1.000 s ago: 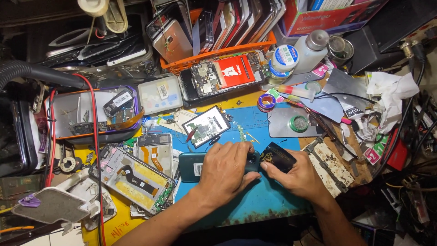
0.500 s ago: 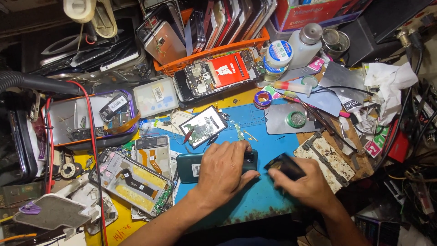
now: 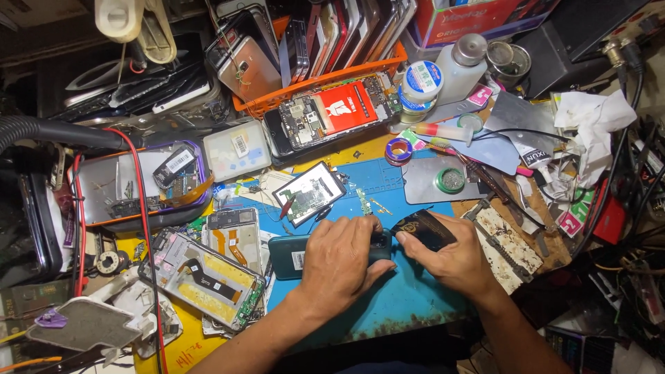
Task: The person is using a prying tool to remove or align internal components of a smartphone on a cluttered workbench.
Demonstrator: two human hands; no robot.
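Moved back in close since half a second before: right hand (image 3: 454, 260) with its small flat black card (image 3: 424, 229), now just beside the left hand (image 3: 343, 260) again. Pinched that card between thumb and fingers, tilted up a bit. Pressed down with the left hand on a dark teal phone (image 3: 294, 253) lying flat on the worn blue work mat (image 3: 395, 308), fingers curled over the phone's right end. Covered most of the phone that way, only its left part showing, with a small white sticker on it. Could not tell how tight that grip was.

Crowded all around. Just above the hands, a small black-framed circuit part (image 3: 310, 192) on white paper. To the left, an opened phone frame with yellow inside (image 3: 208, 277), and another bare silver frame (image 3: 233, 233) beside it. Farther left, a clear plastic tray with a purple rim (image 3: 138, 187), crossed by a thin red wire (image 3: 142, 208). Up top, an orange plastic basket full of standing phones (image 3: 325, 69), with an open phone showing a red battery (image 3: 332, 114) leaning in front. To the right, a grey metal plate with a green ring (image 3: 443, 181), a white plastic bottle (image 3: 460, 69), a round white tub with a blue label (image 3: 421, 82), and crumpled white tissue (image 3: 589, 118). Near the right hand, a dirty speckled strip (image 3: 506, 246).
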